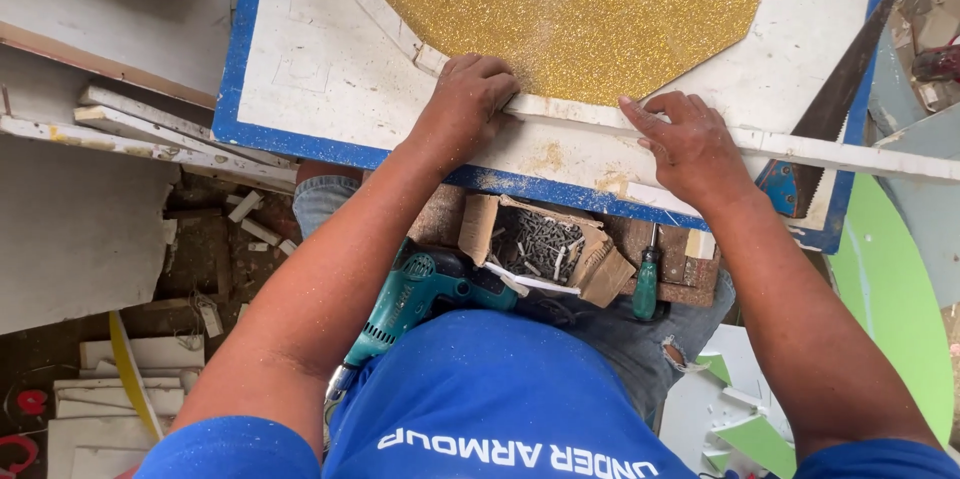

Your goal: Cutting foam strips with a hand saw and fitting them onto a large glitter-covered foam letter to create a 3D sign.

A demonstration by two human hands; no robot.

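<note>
A white board with a blue edge (330,89) lies in front of me, with a gold glitter shape (600,9) on it. Along the shape's lower edge runs a long white strip (850,154) that reaches off to the right. My left hand (470,94) is closed over the strip's left end, pressing it against the glitter edge. My right hand (690,139) lies flat with fingers spread on the strip further right.
A hand saw (835,109) lies at the board's right corner. Below the board sit an open cardboard box of dark screws (545,239), a teal power drill (415,299) and a green-handled screwdriver (647,284). White offcuts (150,129) lie left; a green panel (890,289) right.
</note>
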